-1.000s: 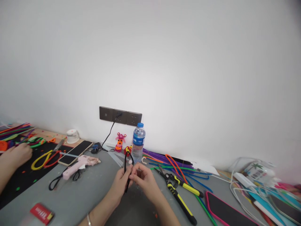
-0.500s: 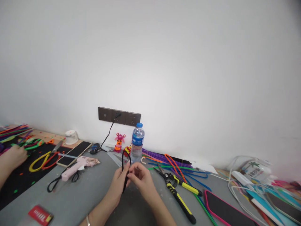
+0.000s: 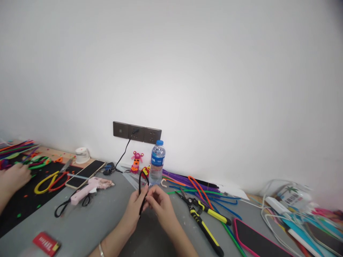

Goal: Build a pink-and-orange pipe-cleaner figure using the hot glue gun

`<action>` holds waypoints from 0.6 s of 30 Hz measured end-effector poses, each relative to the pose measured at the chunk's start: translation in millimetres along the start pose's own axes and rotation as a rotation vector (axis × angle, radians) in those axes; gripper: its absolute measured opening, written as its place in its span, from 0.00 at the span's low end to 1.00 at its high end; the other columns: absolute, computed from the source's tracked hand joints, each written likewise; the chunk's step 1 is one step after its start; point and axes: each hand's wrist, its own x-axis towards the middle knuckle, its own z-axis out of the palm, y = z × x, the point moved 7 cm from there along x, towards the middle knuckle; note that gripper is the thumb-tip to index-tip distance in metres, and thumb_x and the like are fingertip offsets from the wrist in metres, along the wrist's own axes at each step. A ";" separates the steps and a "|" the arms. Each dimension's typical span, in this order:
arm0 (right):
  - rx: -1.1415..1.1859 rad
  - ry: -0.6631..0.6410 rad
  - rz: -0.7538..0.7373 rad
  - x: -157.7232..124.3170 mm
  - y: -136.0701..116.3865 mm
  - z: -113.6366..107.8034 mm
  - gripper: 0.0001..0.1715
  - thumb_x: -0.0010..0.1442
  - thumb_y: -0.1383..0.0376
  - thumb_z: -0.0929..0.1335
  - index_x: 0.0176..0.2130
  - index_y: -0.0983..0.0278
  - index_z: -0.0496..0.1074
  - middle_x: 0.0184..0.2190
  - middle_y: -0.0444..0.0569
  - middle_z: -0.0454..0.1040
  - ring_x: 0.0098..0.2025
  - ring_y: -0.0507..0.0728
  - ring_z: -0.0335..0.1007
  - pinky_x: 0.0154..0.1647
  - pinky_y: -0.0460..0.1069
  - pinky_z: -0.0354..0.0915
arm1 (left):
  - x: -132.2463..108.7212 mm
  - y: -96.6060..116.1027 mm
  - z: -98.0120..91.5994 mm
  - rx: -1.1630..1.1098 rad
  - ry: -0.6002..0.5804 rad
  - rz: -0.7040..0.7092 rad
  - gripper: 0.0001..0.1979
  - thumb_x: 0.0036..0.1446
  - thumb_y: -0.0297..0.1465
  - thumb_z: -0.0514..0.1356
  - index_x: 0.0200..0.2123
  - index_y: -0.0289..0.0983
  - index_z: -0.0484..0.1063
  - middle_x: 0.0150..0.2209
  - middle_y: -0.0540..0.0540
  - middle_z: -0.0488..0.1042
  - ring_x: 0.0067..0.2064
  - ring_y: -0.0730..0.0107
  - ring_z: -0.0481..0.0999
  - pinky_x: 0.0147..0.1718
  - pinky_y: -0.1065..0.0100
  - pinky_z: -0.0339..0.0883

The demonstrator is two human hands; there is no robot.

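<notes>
A black pipe cleaner (image 3: 140,183), bent into a narrow loop, stands up from between my two hands. My left hand (image 3: 135,207) is closed around its lower part, with a strand hanging below the fingers. Fingers of my right hand (image 3: 158,200) are pinched together close beside it; their tips meet near the black strand, and whether they grip it is hard to see. Just behind the hands stand a water bottle (image 3: 157,162) with a blue cap and a small pink and orange figure (image 3: 135,162).
Pruning shears (image 3: 202,210) lie right of my hands among coloured pipe cleaners (image 3: 197,184). On the left are a pink glue gun (image 3: 89,189), a phone (image 3: 85,174), scissors (image 3: 55,181) and a red packet (image 3: 46,243). Another person's hand (image 3: 16,178) works at far left.
My fingertips have shifted slightly around the black loop, which keeps its shape. The whole view has moved a little. The other person's hand stays near the same place.
</notes>
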 end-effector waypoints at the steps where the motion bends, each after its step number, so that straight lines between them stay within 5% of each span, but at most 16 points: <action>1: -0.018 0.008 -0.024 -0.4 -0.5 1.2 0.12 0.58 0.58 0.67 0.29 0.62 0.63 0.20 0.39 0.65 0.21 0.51 0.65 0.25 0.46 0.59 | 0.4 -0.3 -1.8 -0.006 0.023 0.002 0.27 0.40 0.54 0.64 0.18 0.35 0.65 0.14 0.57 0.56 0.20 0.77 0.55 0.19 0.75 0.48; 8: -0.231 0.047 -0.184 -7.2 -19.5 6.7 0.06 0.61 0.65 0.64 0.30 0.61 0.64 0.32 0.44 0.62 0.32 0.53 0.64 0.33 0.46 0.64 | 5.9 -6.2 -12.0 -0.104 0.135 -0.033 0.25 0.38 0.52 0.67 0.20 0.35 0.68 0.18 0.54 0.64 0.23 0.74 0.62 0.21 0.74 0.55; 13: -0.232 -0.095 -0.177 -10.9 -34.5 17.2 0.04 0.57 0.68 0.67 0.29 0.63 0.68 0.43 0.50 0.67 0.44 0.56 0.66 0.40 0.47 0.63 | 18.3 -2.0 -26.5 -0.208 0.215 -0.051 0.26 0.37 0.51 0.66 0.16 0.38 0.60 0.13 0.59 0.56 0.17 0.79 0.53 0.15 0.75 0.45; 18: -0.165 0.016 -0.032 -1.2 -24.4 -8.9 0.06 0.52 0.68 0.69 0.27 0.63 0.66 0.24 0.42 0.67 0.27 0.52 0.64 0.30 0.46 0.60 | 21.1 8.1 -13.1 -0.148 0.030 -0.039 0.26 0.45 0.50 0.62 0.13 0.37 0.59 0.12 0.58 0.54 0.15 0.81 0.50 0.16 0.74 0.45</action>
